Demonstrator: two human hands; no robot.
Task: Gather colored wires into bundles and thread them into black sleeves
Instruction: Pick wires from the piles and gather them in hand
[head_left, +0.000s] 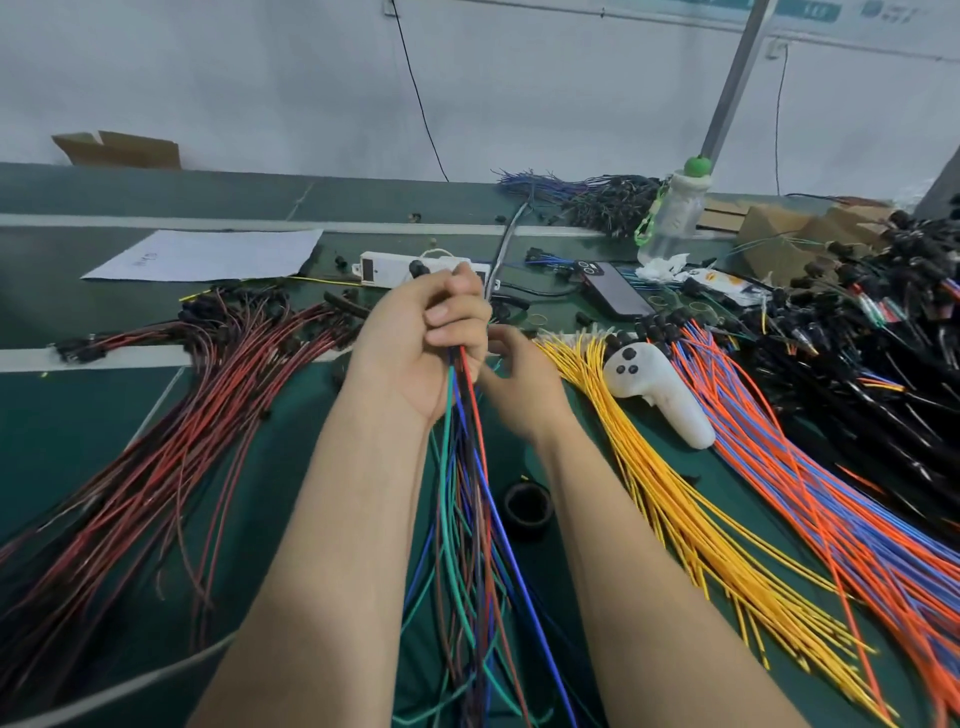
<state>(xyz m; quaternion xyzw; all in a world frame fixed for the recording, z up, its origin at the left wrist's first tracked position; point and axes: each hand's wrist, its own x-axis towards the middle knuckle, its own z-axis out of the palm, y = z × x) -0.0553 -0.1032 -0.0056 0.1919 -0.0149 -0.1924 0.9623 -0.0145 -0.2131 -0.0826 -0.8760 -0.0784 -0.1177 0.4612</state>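
Two hands meet over the middle of the green counter (78, 415). The left hand (421, 338) is fisted round a bundle (467, 467) of green, blue, red and dark wires, held upright, its loose ends trailing toward the near edge between the forearms. The right hand (519, 384) sits just right of the bundle with its fingers curled. It is blurred, so whether it pinches a wire cannot be told. A black tape roll (527, 506) lies near the right forearm. Red wires (171, 431) fan out on the left, and yellow wires (675, 499) on the right. A white controller (660, 395) lies between the yellow wires and the orange-blue wires (831, 509). A black pile (857, 338) of sleeved wires fills the far right. Behind the hands are a power strip (384, 267), a phone (613, 293), a paper (208, 254) and a bottle (675, 213).
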